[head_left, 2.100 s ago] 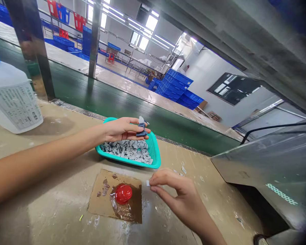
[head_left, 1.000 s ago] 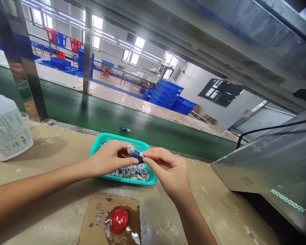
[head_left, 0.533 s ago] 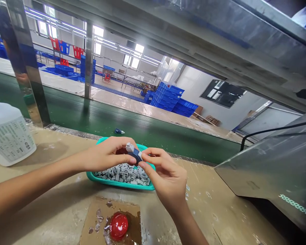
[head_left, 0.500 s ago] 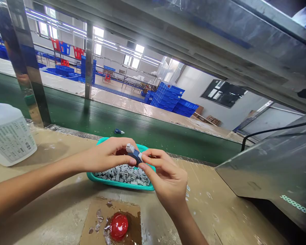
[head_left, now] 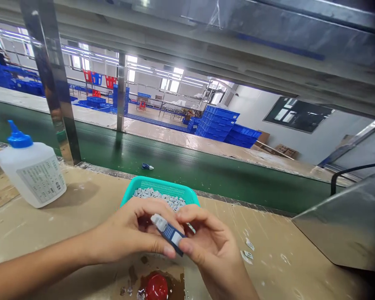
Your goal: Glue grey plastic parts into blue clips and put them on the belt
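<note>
Between my two hands is a small dark-blue plastic part (head_left: pixel 171 235) with a light-grey end piece and a pale patch on its side. My left hand (head_left: pixel 129 235) grips it with the thumb along the near side and the fingers curled behind. The thumb of my right hand (head_left: pixel 220 250) presses on its lower right end, and the right fingertips are partly hidden behind it. Just beyond my hands stands a turquoise basket (head_left: pixel 165 182) holding many small grey plastic pieces (head_left: pixel 154 194). Below them, a wet, shiny red rounded object (head_left: pixel 156 288) sits on a stained brown board (head_left: pixel 178 273).
A white bottle with a blue nozzle cap (head_left: pixel 34 177) stands at the left. Behind the basket runs a green conveyor belt (head_left: pixel 200 166), carrying a similar blue-and-grey part (head_left: pixel 147 166). Loose grey pieces (head_left: pixel 249 244) lie right of my hand. A metal panel (head_left: pixel 346 225) rises at the right.
The view has shifted, and both hands appear lower and nearer, no longer over the basket's middle. The blue part has turned so its long side slopes down to the right, still held by both hands.
</note>
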Tool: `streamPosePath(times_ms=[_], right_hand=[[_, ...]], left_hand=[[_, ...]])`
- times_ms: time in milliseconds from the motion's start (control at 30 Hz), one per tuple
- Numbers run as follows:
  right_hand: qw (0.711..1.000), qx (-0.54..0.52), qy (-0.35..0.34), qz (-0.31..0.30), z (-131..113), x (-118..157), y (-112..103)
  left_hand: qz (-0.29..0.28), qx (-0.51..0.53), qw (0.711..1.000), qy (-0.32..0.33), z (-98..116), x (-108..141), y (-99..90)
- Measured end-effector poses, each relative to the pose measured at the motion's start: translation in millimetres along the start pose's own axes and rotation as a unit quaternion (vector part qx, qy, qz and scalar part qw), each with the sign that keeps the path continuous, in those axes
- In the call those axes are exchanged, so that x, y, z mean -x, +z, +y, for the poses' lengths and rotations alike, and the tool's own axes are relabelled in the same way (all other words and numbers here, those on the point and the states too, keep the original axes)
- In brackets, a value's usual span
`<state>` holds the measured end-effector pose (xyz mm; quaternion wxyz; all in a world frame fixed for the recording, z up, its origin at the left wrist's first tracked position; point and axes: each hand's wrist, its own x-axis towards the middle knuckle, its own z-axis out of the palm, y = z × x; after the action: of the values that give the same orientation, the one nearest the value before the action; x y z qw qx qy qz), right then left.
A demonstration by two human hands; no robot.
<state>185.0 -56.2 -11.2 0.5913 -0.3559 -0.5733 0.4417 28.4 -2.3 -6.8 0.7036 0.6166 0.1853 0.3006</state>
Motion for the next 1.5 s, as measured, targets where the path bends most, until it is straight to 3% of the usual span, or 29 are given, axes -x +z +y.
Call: streamPosePath(times_ms=[133,200,267,333,433,467,600,700,833,933,1100,1200,1300,1400,1433,1500], right_hand=[[0.999,-0.016,0.026,0.029,11.7,-3.4,6.8],[0.999,0.000,0.030,0.045,18.6,-7.5,4.2],[0.997,0.021,0.040,0.059,22.9,-12.4,-3.9],[0.995,0.065,0.044,0.062,24.2,-17.1,-16.8],[0.979,0.195,0.049,0.032,24.9,-21.7,-39.6],[0.966,0.252,0.046,0.019,26.1,-22.7,-46.6],[0.897,0.441,0.011,-0.011,37.5,-29.1,-63.8],[0.864,0.502,-0.002,-0.030,48.8,-39.1,-64.7],[0.825,0.563,-0.010,-0.052,60.4,-49.1,-56.5],[0.807,0.588,-0.021,-0.050,64.6,-47.8,-51.6],[0.808,0.587,-0.028,-0.034,67.6,-46.9,-51.4],[0.825,0.564,-0.016,-0.027,64.0,-51.3,-53.4],[0.855,0.517,0.012,-0.038,51.2,-45.8,-55.1],[0.888,0.454,0.039,-0.055,32.7,-21.6,-52.2],[0.899,0.432,0.043,-0.052,26.9,-10.3,-50.0],[0.927,0.367,0.033,-0.065,18.2,13.7,-45.2]], left_hand=[[0.073,0.220,0.972,-0.038,-14.3,2.4,17.9],[0.094,0.258,0.960,-0.047,-19.2,0.2,21.7],[0.130,0.232,0.963,-0.048,-19.8,-7.2,13.6],[0.186,0.154,0.970,-0.013,-17.3,-20.5,-9.8],[0.267,-0.074,0.959,0.061,-13.5,-46.1,-66.6],[0.292,-0.188,0.936,0.057,-13.2,-54.6,-87.5],[0.330,-0.315,0.890,-0.009,-15.7,-79.7,-158.0],[0.335,-0.414,0.842,-0.085,-20.0,-89.4,-189.9],[0.346,-0.502,0.778,-0.155,-31.0,-99.4,-206.6],[0.323,-0.541,0.763,-0.143,-42.0,-107.2,-204.2],[0.246,-0.533,0.803,-0.104,-50.1,-114.8,-193.5],[0.271,-0.485,0.827,-0.086,-43.3,-108.3,-183.4],[0.302,-0.408,0.860,-0.055,-29.5,-85.8,-159.7],[0.289,-0.286,0.914,-0.016,-15.3,-47.8,-119.9],[0.275,-0.148,0.950,0.002,-12.3,-33.6,-104.2],[0.269,0.048,0.962,-0.025,-11.2,-6.3,-72.9]])
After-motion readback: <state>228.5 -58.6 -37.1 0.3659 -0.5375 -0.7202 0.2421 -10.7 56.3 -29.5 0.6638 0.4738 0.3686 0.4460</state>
